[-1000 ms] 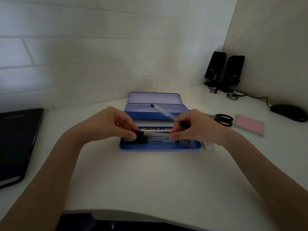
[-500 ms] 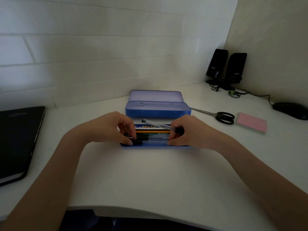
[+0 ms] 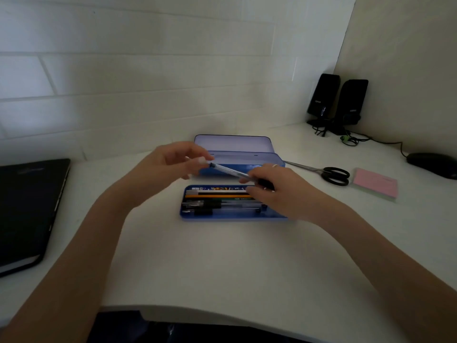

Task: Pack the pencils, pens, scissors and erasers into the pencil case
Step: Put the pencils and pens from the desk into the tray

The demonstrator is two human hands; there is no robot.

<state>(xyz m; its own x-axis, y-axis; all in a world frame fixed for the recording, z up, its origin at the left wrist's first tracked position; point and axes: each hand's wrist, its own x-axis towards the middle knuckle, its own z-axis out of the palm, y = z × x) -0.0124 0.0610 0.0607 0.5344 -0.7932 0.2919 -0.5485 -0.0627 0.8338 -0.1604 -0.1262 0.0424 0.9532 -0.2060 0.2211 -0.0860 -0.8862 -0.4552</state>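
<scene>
Right hand [image 3: 279,191] grips a clear-barrelled pen [image 3: 231,171] by its dark end, fingers curled round it, over the right part of the pencil case [image 3: 232,216]. The pen slants up and to the left, its far tip just at the fingertips of the left hand [image 3: 173,164]. That hand is raised with loosely bent fingers; contact with the tip looks likely, but in this dim view I cannot tell whether it pinches the pen or only steadies it.

Change noted: half a second ago both hands were low at the two ends of the tray, pressing the row of pens flat, and this pen lay nearly level on top of them. Now the left hand has lifted clear of the tray and the pen has come up with its tip higher. Judgement: the pen did not seat among the others and is being taken back up for another try, so it is not yet packed.

In the tray: several pens and pencils lying lengthwise, side by side, a printed strip along the far wall. Hinged lid [image 3: 232,144] stands open behind.

Outward on the worktop [image 3: 222,268]: scissors [image 3: 329,174] well to the right of the case, still unpacked; a pink pad [image 3: 376,184] beyond them. No eraser can be made out from here.
</scene>
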